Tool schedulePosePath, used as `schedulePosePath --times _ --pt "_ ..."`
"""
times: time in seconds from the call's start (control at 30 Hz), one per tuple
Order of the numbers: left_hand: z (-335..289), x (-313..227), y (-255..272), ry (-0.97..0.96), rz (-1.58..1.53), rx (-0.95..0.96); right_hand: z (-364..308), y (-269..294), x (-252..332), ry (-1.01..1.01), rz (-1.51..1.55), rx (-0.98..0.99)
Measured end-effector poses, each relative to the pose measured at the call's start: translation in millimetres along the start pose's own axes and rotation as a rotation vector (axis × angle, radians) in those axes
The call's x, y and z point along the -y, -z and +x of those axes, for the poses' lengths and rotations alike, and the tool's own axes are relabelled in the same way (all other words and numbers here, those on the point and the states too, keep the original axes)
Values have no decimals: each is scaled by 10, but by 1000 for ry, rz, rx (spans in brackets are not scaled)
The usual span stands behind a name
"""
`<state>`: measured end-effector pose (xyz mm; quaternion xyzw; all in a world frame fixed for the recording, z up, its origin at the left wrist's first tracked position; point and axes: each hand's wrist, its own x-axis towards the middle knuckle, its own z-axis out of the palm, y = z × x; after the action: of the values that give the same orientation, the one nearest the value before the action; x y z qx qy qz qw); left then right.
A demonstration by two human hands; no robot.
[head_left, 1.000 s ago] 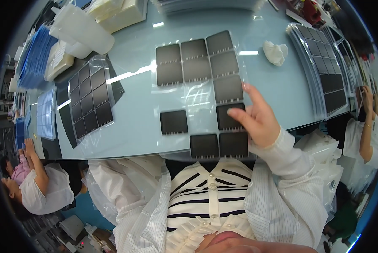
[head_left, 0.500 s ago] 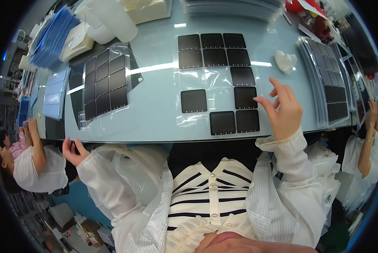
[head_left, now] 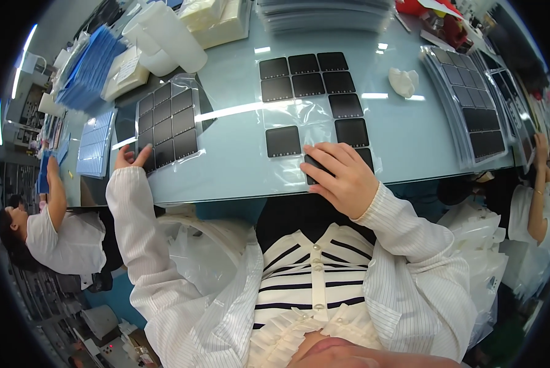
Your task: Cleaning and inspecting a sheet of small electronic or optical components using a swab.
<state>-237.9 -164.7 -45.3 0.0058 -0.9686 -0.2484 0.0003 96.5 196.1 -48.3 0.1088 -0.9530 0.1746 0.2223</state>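
My right hand [head_left: 344, 179] rests over a black square card [head_left: 317, 164] near the table's front edge. Its fingers are spread and curved across the card, partly hiding it. This card is one of several in a clear pocket sheet [head_left: 305, 113], where black squares [head_left: 307, 84] fill the far rows and some pockets hold none. A lone square [head_left: 283, 141] lies at the sheet's left. My left hand [head_left: 132, 158] has thumb and fingers apart at the near left corner of another clear sheet [head_left: 167, 126] filled with black squares; the thumb touches it.
Stacked filled sheets [head_left: 471, 110] stand on the right, beside a crumpled white tissue [head_left: 404, 82]. Clear sheets [head_left: 324, 15] are piled at the back. White jugs [head_left: 170, 40], blue sheets [head_left: 88, 70] and a blue tray [head_left: 95, 142] occupy the left. Co-workers sit on both sides.
My right hand has come down and left onto a near black card. My left hand has moved up from beyond the table edge to the left sheet's corner. The view has shifted slightly.
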Motion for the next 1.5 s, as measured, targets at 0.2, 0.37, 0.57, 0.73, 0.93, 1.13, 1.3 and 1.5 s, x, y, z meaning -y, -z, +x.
schedulePosePath --times 0.2,0.37,0.57,0.73,0.93,1.13,1.3,1.5 --pt "-99 -501 66 139 195 103 20 165 145 9 97 -66" --pt "81 -248 47 100 -132 233 -46 263 240 -10 190 -166" --pt "-170 9 308 -141 -474 291 -119 386 268 -87 327 -204" --pt "-651 -137 545 -163 -1010 662 -68 345 310 -57 455 -148" --pt "-1633 -416 1014 -381 -792 557 176 323 355 18 539 -150" --pt "-2030 -658 1274 -674 -602 918 495 428 429 -6 469 -282" --pt "-1820 -890 1045 -991 -454 1116 401 305 502 -141 917 -77" --pt "-1853 -1234 552 -973 -375 1215 334 329 545 -380 1276 129"
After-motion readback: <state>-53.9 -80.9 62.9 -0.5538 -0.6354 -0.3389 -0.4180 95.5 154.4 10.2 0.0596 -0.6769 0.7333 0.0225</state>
